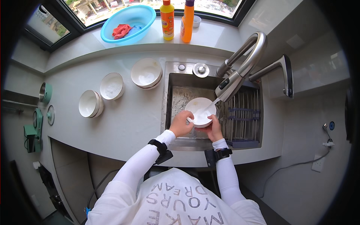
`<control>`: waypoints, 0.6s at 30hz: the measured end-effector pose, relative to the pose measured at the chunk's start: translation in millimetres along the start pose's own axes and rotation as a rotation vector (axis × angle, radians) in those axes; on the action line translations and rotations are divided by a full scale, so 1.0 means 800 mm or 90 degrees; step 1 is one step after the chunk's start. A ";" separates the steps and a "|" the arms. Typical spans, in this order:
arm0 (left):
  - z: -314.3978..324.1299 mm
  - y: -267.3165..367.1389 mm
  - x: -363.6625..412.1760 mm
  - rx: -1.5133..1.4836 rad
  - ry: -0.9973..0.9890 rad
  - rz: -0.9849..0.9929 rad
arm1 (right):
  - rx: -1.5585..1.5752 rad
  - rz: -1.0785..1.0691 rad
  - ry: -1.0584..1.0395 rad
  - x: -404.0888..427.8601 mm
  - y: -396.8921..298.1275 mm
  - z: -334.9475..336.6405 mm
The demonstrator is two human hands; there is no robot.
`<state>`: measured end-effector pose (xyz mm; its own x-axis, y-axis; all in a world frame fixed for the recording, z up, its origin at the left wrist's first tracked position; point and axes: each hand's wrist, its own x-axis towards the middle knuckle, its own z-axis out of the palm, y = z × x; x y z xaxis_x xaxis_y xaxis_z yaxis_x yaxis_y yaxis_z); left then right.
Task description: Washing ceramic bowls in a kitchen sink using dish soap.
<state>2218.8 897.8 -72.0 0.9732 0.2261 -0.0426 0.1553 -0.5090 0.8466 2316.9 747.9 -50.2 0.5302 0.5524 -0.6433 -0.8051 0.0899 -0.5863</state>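
Over the steel sink [175,144], a white bowl [197,104] sits tilted under the stream from the pull-out faucet [231,87]. Water runs down into the bowl. My right hand [213,129] grips it at the right and lower side, thumb over the rim. At the lower left rim is my left hand [182,123], its fingers curled around something small and white, perhaps a cloth; most of that is hidden. Whether this hand also bears on the rim is hard to tell.
Left of the sink stand stacked large bowls [146,72], a bowl with suds [112,86] and smaller stacked bowls [89,104]. A drying rack [243,118] spans the sink's right side. On the sill are a blue basin [128,24], a yellow bottle [167,21] and an orange bottle [187,25].
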 end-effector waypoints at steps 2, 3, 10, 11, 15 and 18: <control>0.005 0.004 0.006 -0.067 0.127 -0.028 | -0.008 0.004 0.010 -0.004 -0.007 0.004; 0.005 0.005 0.011 -0.133 0.253 -0.052 | -0.015 0.003 0.021 -0.009 -0.014 0.010; 0.021 -0.002 0.022 -0.907 -0.073 -0.450 | -0.214 -0.086 0.025 -0.017 -0.024 0.010; 0.025 -0.004 0.021 -0.931 -0.058 -0.405 | -0.215 -0.084 0.023 -0.015 -0.022 0.004; 0.020 0.011 0.035 -0.715 0.081 -0.190 | -0.022 -0.133 -0.006 0.002 0.003 -0.019; 0.006 0.020 0.046 -0.274 0.104 -0.009 | 0.091 -0.122 0.032 0.010 0.023 -0.010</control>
<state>2258.1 894.3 -62.4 0.9266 0.3760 -0.0014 0.0509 -0.1219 0.9912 2308.3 747.5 -70.3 0.6867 0.4721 -0.5528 -0.7158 0.3069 -0.6272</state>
